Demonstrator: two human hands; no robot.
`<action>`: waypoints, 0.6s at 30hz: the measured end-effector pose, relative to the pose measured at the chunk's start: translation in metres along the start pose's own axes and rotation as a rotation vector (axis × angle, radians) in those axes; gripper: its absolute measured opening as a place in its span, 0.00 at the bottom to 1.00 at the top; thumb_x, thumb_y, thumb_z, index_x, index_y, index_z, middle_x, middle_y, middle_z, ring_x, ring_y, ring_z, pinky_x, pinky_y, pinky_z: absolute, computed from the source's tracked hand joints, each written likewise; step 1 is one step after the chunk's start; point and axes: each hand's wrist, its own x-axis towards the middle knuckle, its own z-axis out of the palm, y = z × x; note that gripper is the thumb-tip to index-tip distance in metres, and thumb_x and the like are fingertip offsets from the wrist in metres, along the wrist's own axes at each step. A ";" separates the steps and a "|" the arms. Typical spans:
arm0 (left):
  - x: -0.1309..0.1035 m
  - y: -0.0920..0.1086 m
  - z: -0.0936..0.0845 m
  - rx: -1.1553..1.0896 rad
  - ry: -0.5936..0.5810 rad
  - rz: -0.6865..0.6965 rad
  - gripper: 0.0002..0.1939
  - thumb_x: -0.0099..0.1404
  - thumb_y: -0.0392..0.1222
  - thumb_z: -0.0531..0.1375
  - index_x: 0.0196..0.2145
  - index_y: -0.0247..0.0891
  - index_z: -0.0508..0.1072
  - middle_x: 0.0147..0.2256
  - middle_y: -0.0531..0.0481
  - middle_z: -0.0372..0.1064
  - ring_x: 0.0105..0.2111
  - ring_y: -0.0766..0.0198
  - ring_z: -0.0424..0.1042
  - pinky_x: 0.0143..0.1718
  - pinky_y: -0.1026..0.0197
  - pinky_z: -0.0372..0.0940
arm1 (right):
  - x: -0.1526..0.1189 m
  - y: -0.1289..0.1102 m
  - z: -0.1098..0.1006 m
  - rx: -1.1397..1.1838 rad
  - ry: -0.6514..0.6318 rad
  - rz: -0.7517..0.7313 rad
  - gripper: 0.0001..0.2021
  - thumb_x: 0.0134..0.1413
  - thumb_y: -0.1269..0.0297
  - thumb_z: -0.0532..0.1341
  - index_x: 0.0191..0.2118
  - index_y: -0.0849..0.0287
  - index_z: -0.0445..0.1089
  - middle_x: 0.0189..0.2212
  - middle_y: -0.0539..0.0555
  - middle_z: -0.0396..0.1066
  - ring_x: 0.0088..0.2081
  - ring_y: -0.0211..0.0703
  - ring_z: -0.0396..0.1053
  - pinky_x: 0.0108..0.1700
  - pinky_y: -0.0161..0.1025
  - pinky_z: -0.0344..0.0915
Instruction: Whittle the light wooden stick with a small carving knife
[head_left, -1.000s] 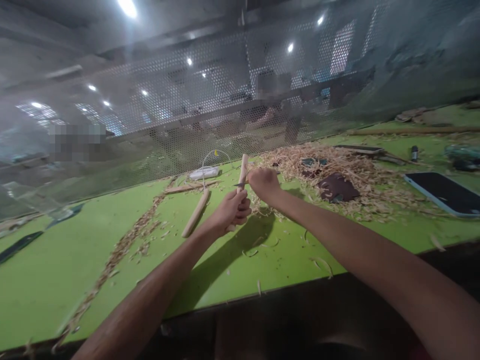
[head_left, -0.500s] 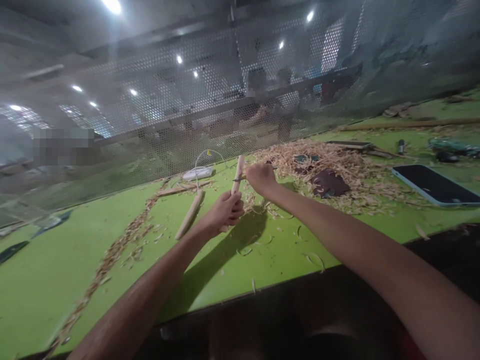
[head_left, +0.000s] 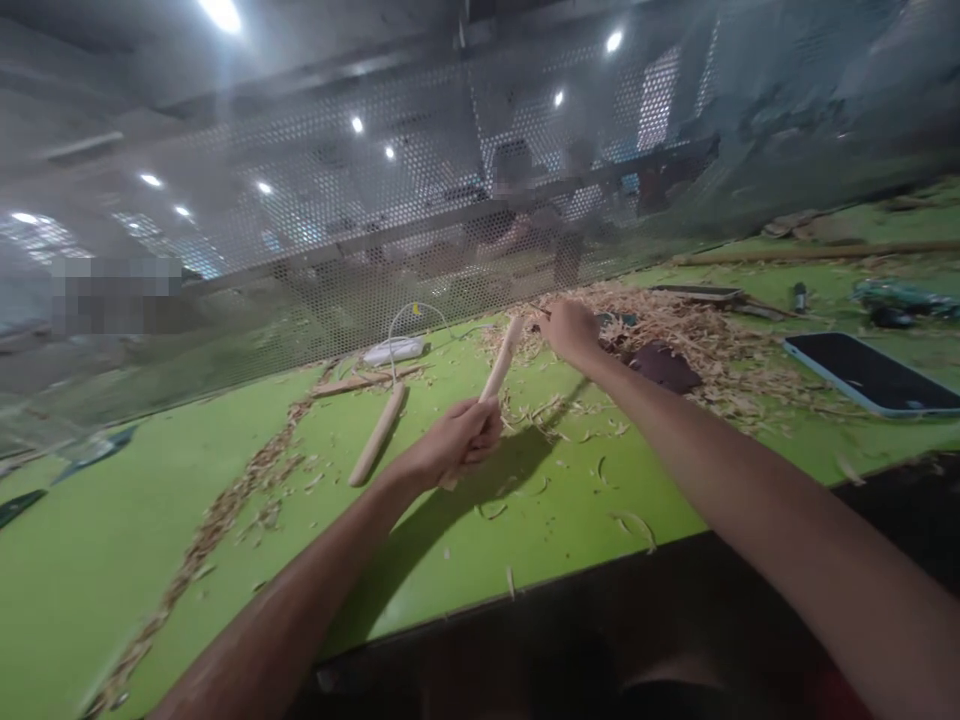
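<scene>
My left hand is wrapped round a pale wooden stick, which slants up and away to the right. My right hand is closed in a fist beyond the stick's far end and apart from it. From that fist a thin dark tip of a knife pokes out to the left; the handle is hidden in the fingers. A second wooden stick, rounded and similar in thickness, lies on the green table left of my left hand.
Behind my right hand spreads a heap of wood shavings with a dark maroon piece in it. A phone lies at the right. A white device with a cable sits before the mesh screen. Shavings line the left.
My right hand has moved right and away, taking the blade off the stick. My left hand has shifted slightly right, and the stick in it now leans more to the right.
</scene>
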 end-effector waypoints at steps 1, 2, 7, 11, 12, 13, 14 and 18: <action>0.001 -0.001 -0.003 -0.003 0.007 0.015 0.20 0.70 0.53 0.52 0.25 0.39 0.58 0.20 0.59 0.48 0.15 0.74 0.47 0.13 0.69 0.44 | -0.003 -0.006 -0.001 0.007 -0.001 -0.048 0.19 0.64 0.61 0.54 0.44 0.74 0.76 0.39 0.71 0.75 0.41 0.49 0.72 0.40 0.37 0.61; 0.002 -0.003 -0.006 -0.005 0.012 0.024 0.20 0.70 0.54 0.52 0.25 0.39 0.58 0.19 0.59 0.48 0.15 0.73 0.48 0.14 0.69 0.45 | -0.007 -0.011 -0.002 0.011 -0.007 -0.094 0.19 0.64 0.61 0.54 0.43 0.73 0.76 0.38 0.70 0.75 0.40 0.49 0.72 0.39 0.37 0.62; 0.006 -0.005 -0.012 -0.025 0.073 0.054 0.22 0.68 0.55 0.53 0.23 0.39 0.57 0.17 0.59 0.50 0.14 0.73 0.49 0.14 0.68 0.47 | -0.032 -0.039 -0.007 -0.035 -0.029 -0.322 0.17 0.61 0.64 0.53 0.41 0.66 0.78 0.35 0.65 0.76 0.37 0.49 0.73 0.38 0.38 0.63; 0.008 -0.005 -0.010 -0.110 0.139 0.117 0.20 0.67 0.54 0.56 0.25 0.39 0.57 0.17 0.62 0.47 0.13 0.75 0.47 0.13 0.69 0.44 | -0.052 -0.059 0.002 -0.123 -0.094 -0.442 0.14 0.58 0.69 0.55 0.39 0.67 0.78 0.34 0.66 0.76 0.39 0.50 0.74 0.39 0.38 0.65; 0.009 -0.005 -0.009 -0.119 0.168 0.122 0.20 0.67 0.53 0.56 0.25 0.39 0.56 0.17 0.62 0.46 0.13 0.75 0.47 0.13 0.69 0.43 | -0.056 -0.063 0.006 -0.137 -0.122 -0.460 0.14 0.58 0.70 0.55 0.39 0.67 0.78 0.34 0.66 0.77 0.39 0.51 0.74 0.38 0.38 0.65; 0.010 -0.006 -0.009 -0.117 0.200 0.123 0.20 0.68 0.53 0.56 0.25 0.40 0.56 0.17 0.62 0.46 0.13 0.75 0.47 0.12 0.69 0.43 | -0.059 -0.065 0.009 -0.150 -0.150 -0.472 0.14 0.58 0.71 0.54 0.39 0.66 0.78 0.34 0.66 0.77 0.39 0.51 0.75 0.38 0.38 0.66; 0.011 -0.006 -0.008 -0.108 0.231 0.124 0.20 0.68 0.52 0.55 0.24 0.40 0.55 0.16 0.62 0.46 0.13 0.75 0.47 0.12 0.69 0.44 | -0.061 -0.067 0.012 -0.159 -0.169 -0.481 0.14 0.58 0.71 0.54 0.39 0.65 0.78 0.33 0.65 0.77 0.39 0.52 0.75 0.37 0.39 0.67; 0.013 -0.006 -0.005 -0.108 0.294 0.115 0.20 0.69 0.51 0.54 0.24 0.41 0.53 0.15 0.63 0.45 0.12 0.74 0.46 0.12 0.69 0.43 | -0.063 -0.069 0.013 -0.180 -0.175 -0.495 0.17 0.62 0.71 0.51 0.42 0.65 0.78 0.36 0.67 0.77 0.41 0.54 0.75 0.40 0.42 0.68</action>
